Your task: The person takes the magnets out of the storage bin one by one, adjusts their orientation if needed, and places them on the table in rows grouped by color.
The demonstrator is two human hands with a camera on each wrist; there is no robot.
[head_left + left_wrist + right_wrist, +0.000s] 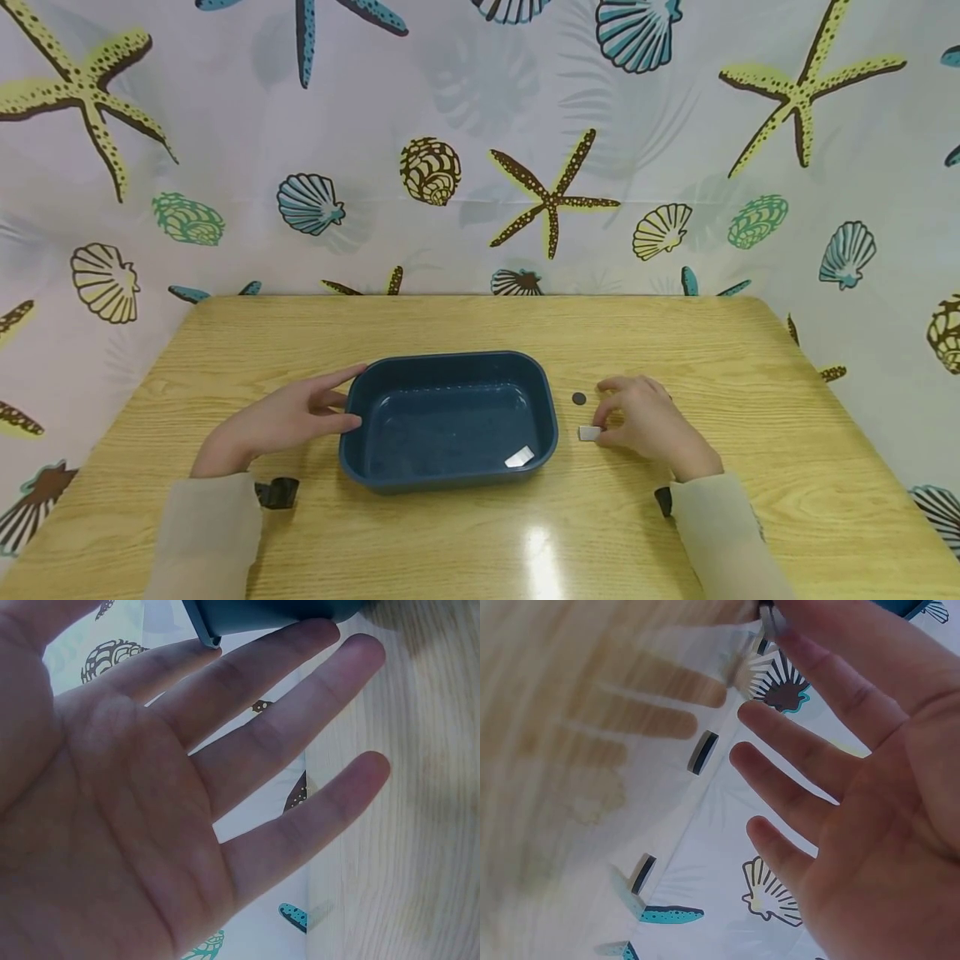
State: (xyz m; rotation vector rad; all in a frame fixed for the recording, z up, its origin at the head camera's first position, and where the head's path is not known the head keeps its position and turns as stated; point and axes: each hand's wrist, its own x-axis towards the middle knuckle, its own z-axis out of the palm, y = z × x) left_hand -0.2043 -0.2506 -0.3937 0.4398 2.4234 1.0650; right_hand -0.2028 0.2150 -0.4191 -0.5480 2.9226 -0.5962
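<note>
A dark blue rectangular plastic basin (pixel 450 481) with rounded corners stands mid-table. My left hand (pixel 288 421) is at its left end, the thumb at the rim and the index finger along the back corner. In the left wrist view the fingers stretch out straight, with fingertips (pixel 319 630) against the basin's outer wall (pixel 270 615). Right of the basin, my right hand (pixel 647 418) pinches a small white rectangular piece (pixel 589 433) between thumb and index finger, low over the table. Its other fingers are spread in the right wrist view. A similar white piece (pixel 519 457) lies inside the basin, at the front right corner.
A small dark disc (pixel 579 398) lies on the wooden table (pixel 420 550) just behind the pinched piece. A cloth printed with starfish and shells (pixel 375 100) hangs behind and beside the table. Black wrist devices (pixel 277 493) show below both wrists.
</note>
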